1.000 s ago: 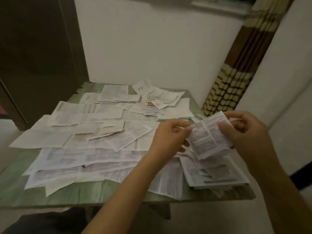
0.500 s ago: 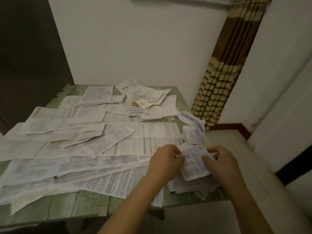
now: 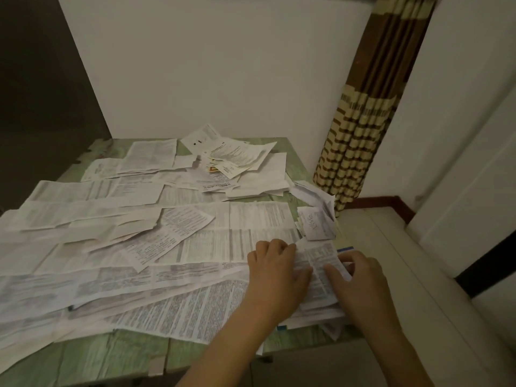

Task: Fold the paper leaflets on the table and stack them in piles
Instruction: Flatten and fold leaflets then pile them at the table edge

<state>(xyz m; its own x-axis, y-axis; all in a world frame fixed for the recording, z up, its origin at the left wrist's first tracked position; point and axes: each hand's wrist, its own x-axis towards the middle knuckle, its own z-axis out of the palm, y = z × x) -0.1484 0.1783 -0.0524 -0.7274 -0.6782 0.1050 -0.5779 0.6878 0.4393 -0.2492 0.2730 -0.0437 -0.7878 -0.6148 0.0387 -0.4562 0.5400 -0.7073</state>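
Nearest, bare boards of the pale green wooden table [image 3: 111, 356] are seen. Just beyond, at the near right corner, a small folded white printed leaflet [image 3: 317, 270] is held between both hands. It is low over a loose pile of folded white leaflets [image 3: 312, 311], which it appears to touch. The left hand [image 3: 275, 277] is set on the leaflet's left side, with the thumb laid across the paper and the fingers curled at its far left edge. The right edge is pinched between the thumb and bent forefinger of the right hand [image 3: 360, 286]. To the left, long unfolded printed white sheets [image 3: 156, 305] are spread, overlapping, across the middle of the table. Farther along the right edge, a small heap of crumpled white papers [image 3: 314, 223] is seen. At the far side, a jumble of smaller white leaflets [image 3: 234, 157] is piled. Behind the table, a plain white wall [image 3: 223, 65] and a brown-and-cream striped curtain [image 3: 360, 129] are seen.
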